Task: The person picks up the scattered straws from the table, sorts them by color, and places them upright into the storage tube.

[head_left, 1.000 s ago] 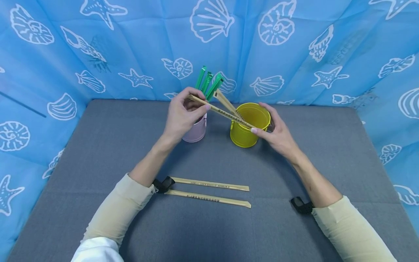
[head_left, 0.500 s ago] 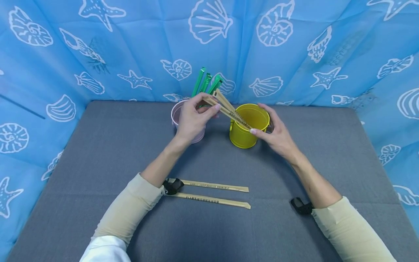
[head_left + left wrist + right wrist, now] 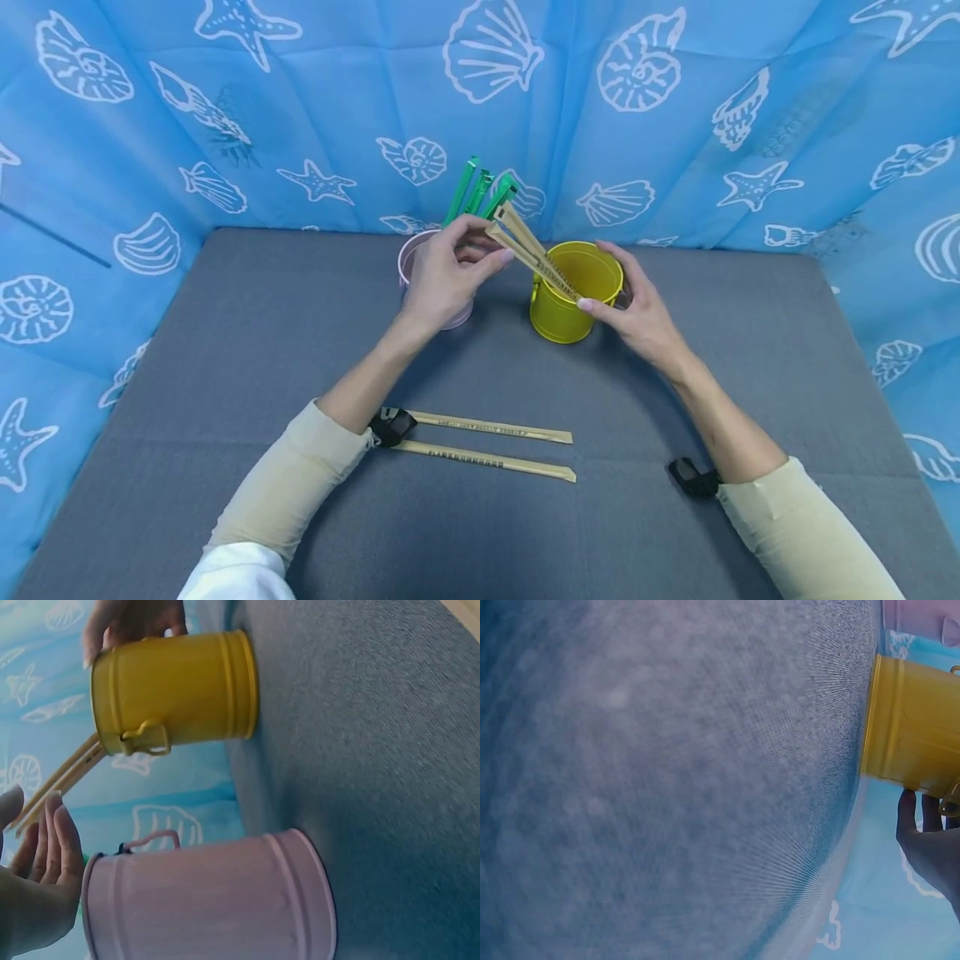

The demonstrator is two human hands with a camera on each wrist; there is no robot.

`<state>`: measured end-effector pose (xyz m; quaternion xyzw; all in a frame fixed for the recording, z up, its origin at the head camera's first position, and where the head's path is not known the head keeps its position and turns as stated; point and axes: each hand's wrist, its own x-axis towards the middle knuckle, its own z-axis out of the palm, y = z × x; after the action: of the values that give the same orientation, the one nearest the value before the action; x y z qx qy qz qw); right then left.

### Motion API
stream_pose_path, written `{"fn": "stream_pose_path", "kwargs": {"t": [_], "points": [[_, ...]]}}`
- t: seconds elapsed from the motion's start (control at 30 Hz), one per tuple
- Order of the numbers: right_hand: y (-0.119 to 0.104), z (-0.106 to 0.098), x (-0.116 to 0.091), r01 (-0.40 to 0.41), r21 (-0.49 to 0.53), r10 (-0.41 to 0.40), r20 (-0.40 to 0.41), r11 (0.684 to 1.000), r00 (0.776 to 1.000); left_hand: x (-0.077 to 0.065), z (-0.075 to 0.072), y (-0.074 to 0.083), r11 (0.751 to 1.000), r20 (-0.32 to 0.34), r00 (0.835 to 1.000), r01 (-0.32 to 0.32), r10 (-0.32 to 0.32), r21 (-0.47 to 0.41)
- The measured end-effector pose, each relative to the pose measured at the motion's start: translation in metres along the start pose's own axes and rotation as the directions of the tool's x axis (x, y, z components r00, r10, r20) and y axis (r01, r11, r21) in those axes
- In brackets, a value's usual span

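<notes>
In the head view, my right hand [image 3: 637, 312] holds the yellow bucket [image 3: 561, 321] by its right side, thumb at the rim and fingers around the back. Paper-wrapped straws [image 3: 525, 237] lean out of that bucket to the left. My left hand [image 3: 450, 267] is beside their upper ends, in front of the pink bucket [image 3: 457, 317]. In the left wrist view its thumb and fingers [image 3: 67, 840] stand apart near the straw ends, with no grip visible. Several green-wrapped straws [image 3: 480, 196] stick up behind my left hand; their lower ends are hidden.
Two more paper-wrapped straws, a farther one [image 3: 495, 427] and a nearer one [image 3: 487, 460], lie roughly parallel on the grey tablecloth [image 3: 480, 533]. A blue curtain [image 3: 315, 108] with white shells hangs behind the table's back edge.
My left hand has moved right, lowering a paper-wrapped straw into the yellow bucket beside the others, and its fingers have let go. My right hand has stayed on the bucket.
</notes>
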<state>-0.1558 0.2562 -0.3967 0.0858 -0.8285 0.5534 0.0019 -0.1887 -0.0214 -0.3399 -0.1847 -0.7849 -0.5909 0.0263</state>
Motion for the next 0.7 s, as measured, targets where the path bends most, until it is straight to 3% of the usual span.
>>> {"fn": "stream_pose_path", "kwargs": {"t": [0.13,0.4,0.7], "points": [[-0.001,-0.001,-0.001,-0.007,-0.006,0.007,0.006,1.000,1.000,-0.007,-0.006,-0.001,1.000,0.005,1.000,-0.023,0.023,-0.001],[-0.002,-0.004,-0.002,-0.013,-0.021,0.013,0.011,1.000,1.000,-0.023,-0.021,-0.003,0.986,-0.014,0.988,-0.151,0.153,0.063],[-0.001,-0.003,0.000,-0.008,-0.022,0.008,0.011,1.000,1.000,-0.043,-0.035,-0.006,0.973,0.075,0.972,-0.226,0.222,0.045]]}}
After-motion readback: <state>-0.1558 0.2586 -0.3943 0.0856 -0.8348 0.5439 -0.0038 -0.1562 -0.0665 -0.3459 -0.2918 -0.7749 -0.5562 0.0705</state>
